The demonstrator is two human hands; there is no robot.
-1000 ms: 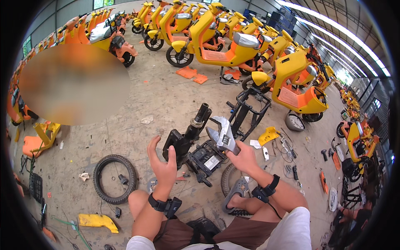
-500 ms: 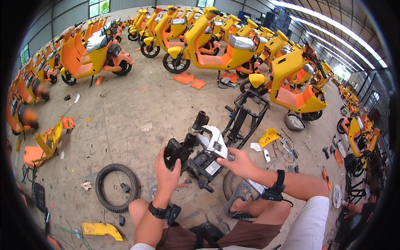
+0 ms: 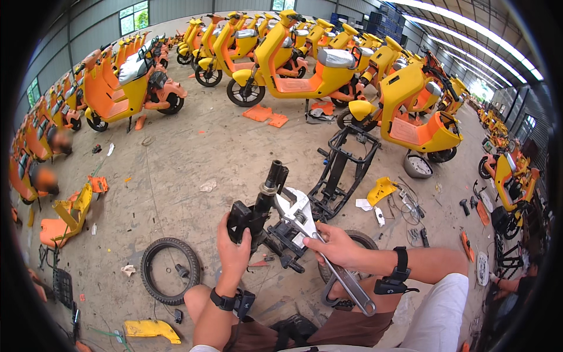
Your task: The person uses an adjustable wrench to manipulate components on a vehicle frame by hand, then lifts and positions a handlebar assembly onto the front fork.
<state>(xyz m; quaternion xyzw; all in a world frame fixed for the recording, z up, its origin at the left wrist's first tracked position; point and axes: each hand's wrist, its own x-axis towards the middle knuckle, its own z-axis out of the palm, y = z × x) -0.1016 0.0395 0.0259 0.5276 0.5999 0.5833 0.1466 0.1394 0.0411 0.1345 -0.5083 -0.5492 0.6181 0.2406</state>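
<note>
My left hand (image 3: 236,251) is closed round a black box-shaped part (image 3: 239,218) beside the upright black steering tube (image 3: 267,190) of a bare scooter frame. A metal ring sits near the tube's top. My right hand (image 3: 335,243) grips a large silver adjustable wrench (image 3: 358,293) just below its head. The wrench's jaws lie right of the tube, close to the ring; whether they touch it I cannot tell. Its handle slants down to the right, over my leg.
The black frame (image 3: 337,176) stretches away ahead. A loose tyre (image 3: 148,283) lies at left, a yellow panel (image 3: 152,330) nearer me. A wheel (image 3: 366,240) is partly hidden behind my right hand. Yellow and orange scooters (image 3: 299,82) stand in rows beyond. Broken orange panels (image 3: 264,115) litter the floor.
The wrench has turned in my right hand, so its long handle now shows, pointing down and right. My left hand still holds the black part.
</note>
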